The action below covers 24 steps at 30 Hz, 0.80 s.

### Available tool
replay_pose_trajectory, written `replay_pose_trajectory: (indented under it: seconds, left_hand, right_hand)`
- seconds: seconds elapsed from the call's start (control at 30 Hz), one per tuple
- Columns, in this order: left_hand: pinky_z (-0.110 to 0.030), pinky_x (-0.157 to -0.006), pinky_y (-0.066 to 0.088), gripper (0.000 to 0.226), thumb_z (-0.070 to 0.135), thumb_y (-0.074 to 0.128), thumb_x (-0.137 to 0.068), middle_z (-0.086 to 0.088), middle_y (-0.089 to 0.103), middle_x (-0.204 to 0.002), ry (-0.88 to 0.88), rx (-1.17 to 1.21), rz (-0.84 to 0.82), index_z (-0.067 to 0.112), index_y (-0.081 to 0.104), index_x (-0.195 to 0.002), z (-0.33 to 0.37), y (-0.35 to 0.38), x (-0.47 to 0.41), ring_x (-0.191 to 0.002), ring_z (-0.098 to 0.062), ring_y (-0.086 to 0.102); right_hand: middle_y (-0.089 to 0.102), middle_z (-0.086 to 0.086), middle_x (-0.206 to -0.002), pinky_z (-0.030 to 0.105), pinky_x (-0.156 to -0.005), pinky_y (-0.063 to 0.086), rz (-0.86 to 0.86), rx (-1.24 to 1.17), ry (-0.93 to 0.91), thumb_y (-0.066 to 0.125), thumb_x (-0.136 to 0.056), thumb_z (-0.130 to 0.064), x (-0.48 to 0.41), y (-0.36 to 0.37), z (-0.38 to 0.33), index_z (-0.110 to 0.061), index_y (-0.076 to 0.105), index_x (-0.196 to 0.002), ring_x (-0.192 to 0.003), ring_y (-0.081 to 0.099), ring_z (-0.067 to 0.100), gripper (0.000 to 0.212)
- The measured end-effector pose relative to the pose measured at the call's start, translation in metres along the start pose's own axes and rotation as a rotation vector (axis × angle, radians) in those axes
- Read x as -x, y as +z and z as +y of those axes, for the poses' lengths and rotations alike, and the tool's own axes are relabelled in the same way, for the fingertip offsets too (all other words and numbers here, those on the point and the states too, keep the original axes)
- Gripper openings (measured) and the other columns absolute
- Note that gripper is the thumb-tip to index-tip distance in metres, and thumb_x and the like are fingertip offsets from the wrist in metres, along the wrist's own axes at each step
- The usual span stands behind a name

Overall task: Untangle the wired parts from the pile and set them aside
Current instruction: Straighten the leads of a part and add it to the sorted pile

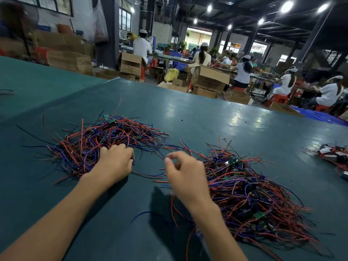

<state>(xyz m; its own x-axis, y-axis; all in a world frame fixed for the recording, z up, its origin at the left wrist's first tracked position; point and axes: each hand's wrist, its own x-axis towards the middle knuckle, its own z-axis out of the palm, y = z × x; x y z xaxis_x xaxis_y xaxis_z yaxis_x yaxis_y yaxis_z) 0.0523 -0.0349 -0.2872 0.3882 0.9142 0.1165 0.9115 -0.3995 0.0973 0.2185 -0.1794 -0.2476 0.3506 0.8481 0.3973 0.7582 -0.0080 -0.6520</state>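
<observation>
**Fig. 1. Both hands between two heaps of wired parts on a green table**

The green table (207, 119) fills the view from my head camera. At 10 o'clock lies the left pile (105, 140), a tangle of red, blue and black leads with small green circuit boards (112, 120) showing at its far edge. At 4 o'clock lies the right pile (250, 196) of the same parts, spreading toward the near edge of the table. The two heaps are apart, joined only by a few loose wires (150, 176) that lie on the table between my hands.

My left hand (114, 162) rests knuckles-up on the 4 o'clock edge of the left pile. Its fingers are curled down into the leads, and the tips are hidden, so I cannot tell whether they grip anything.

My right hand (185, 174) is raised just beside the 10 o'clock edge of the right pile. Its fingers are curled, with thumb and forefinger drawn into a narrow pinch. Whether a wire sits between them is too fine to tell.

At 3 o'clock, well apart from both heaps, a smaller bundle (331, 153) of wired parts with white pieces lies at the table's edge. At 12 o'clock, beyond the table, stand cardboard boxes (209, 78) and seated workers (243, 72).
</observation>
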Motion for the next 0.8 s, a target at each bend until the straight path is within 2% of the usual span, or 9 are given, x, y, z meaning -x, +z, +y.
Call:
replay_pose_trajectory:
  seconds: [0.1, 0.2, 0.33, 0.4, 0.47, 0.57, 0.63, 0.73, 0.8]
  left_hand:
    - [-0.044, -0.090, 0.034, 0.012, 0.039, 0.049, -0.102, 0.006, 0.048, -0.117, 0.031, -0.017, 0.069, 0.037, 0.057, -0.111, -0.002, 0.004, 0.001, -0.114, -0.020, 0.046]
    - [-0.042, -0.087, 0.032, 0.011, 0.036, 0.046, -0.104, 0.011, 0.055, -0.116, 0.102, 0.019, 0.145, 0.035, 0.054, -0.112, -0.001, 0.004, 0.001, -0.113, -0.018, 0.046]
    - [-0.042, -0.081, 0.033, 0.009, 0.022, 0.064, -0.098, 0.011, 0.066, -0.103, 0.334, 0.189, 0.359, 0.028, 0.064, -0.106, 0.012, -0.001, 0.010, -0.100, -0.022, 0.055]
    - [-0.042, -0.074, 0.038, 0.017, 0.011, 0.073, -0.091, 0.007, 0.069, -0.094, 0.494, 0.265, 0.494, 0.019, 0.070, -0.105, 0.020, -0.005, 0.015, -0.087, -0.024, 0.058]
    - [-0.041, -0.071, 0.038, 0.022, 0.011, 0.069, -0.090, 0.007, 0.069, -0.090, 0.652, 0.326, 0.596, 0.013, 0.071, -0.112, 0.026, -0.010, 0.019, -0.081, -0.021, 0.056]
    - [-0.038, -0.072, 0.039, 0.028, 0.019, 0.061, -0.096, 0.008, 0.068, -0.093, 0.818, 0.381, 0.651, 0.010, 0.070, -0.120, 0.039, -0.014, 0.026, -0.082, -0.018, 0.054]
    - [-0.040, -0.071, 0.044, 0.028, 0.016, 0.064, -0.096, 0.006, 0.068, -0.094, 0.885, 0.418, 0.671, 0.009, 0.069, -0.122, 0.050, -0.014, 0.033, -0.081, -0.020, 0.056]
    - [-0.043, -0.073, 0.052, 0.031, 0.011, 0.064, -0.096, 0.008, 0.064, -0.102, 0.948, 0.536, 0.675, 0.010, 0.066, -0.126, 0.063, -0.014, 0.043, -0.083, -0.024, 0.059]
    - [-0.043, -0.076, 0.054, 0.032, 0.017, 0.061, -0.098, 0.009, 0.065, -0.107, 0.950, 0.592, 0.670, 0.012, 0.061, -0.130, 0.067, -0.015, 0.045, -0.088, -0.023, 0.061]
  right_hand:
    - [0.075, 0.007, -0.099, 0.038, -0.083, 0.053, -0.164, 0.212, -0.004, 0.051, -0.098, -0.037, -0.002, 0.035, 0.013, -0.023, 0.066, -0.119, -0.095, 0.068, 0.031, 0.029]
    - [0.072, 0.005, -0.112, 0.038, -0.079, 0.049, -0.181, 0.365, -0.111, 0.047, -0.099, -0.036, 0.008, 0.053, 0.023, -0.023, 0.060, -0.123, -0.102, 0.066, 0.032, 0.030]
    - [0.069, 0.002, -0.123, 0.038, -0.083, 0.051, -0.086, 0.244, -0.199, 0.050, -0.097, -0.036, 0.016, 0.060, 0.027, -0.021, 0.059, -0.133, -0.107, 0.066, 0.027, 0.040]
    - [0.065, 0.002, -0.126, 0.037, -0.089, 0.049, -0.061, 0.155, -0.156, 0.053, -0.097, -0.037, 0.016, 0.058, 0.029, -0.019, 0.055, -0.139, -0.112, 0.062, 0.023, 0.046]
    - [0.066, 0.002, -0.120, 0.035, -0.092, 0.048, -0.080, 0.065, -0.093, 0.058, -0.095, -0.038, 0.014, 0.055, 0.032, -0.018, 0.056, -0.139, -0.108, 0.061, 0.021, 0.048]
    - [0.070, -0.002, -0.090, 0.032, -0.076, 0.050, -0.129, -0.114, 0.005, 0.069, -0.085, -0.031, 0.010, 0.050, 0.031, -0.024, 0.071, -0.102, -0.080, 0.063, 0.016, 0.018]
    - [0.068, -0.004, -0.073, 0.029, -0.063, 0.045, -0.162, -0.193, 0.062, 0.066, -0.074, -0.026, 0.010, 0.047, 0.028, -0.027, 0.062, -0.070, -0.065, 0.057, 0.010, 0.005]
    - [0.065, 0.009, -0.063, 0.038, -0.054, 0.043, -0.177, -0.280, 0.053, 0.057, -0.068, -0.008, 0.011, 0.044, 0.029, -0.017, 0.058, -0.060, -0.057, 0.054, 0.019, 0.013]
    - [0.064, 0.007, -0.059, 0.030, -0.049, 0.040, -0.136, -0.421, 0.050, 0.051, -0.070, 0.002, 0.012, 0.041, 0.028, -0.003, 0.062, -0.061, -0.053, 0.051, 0.008, 0.014]
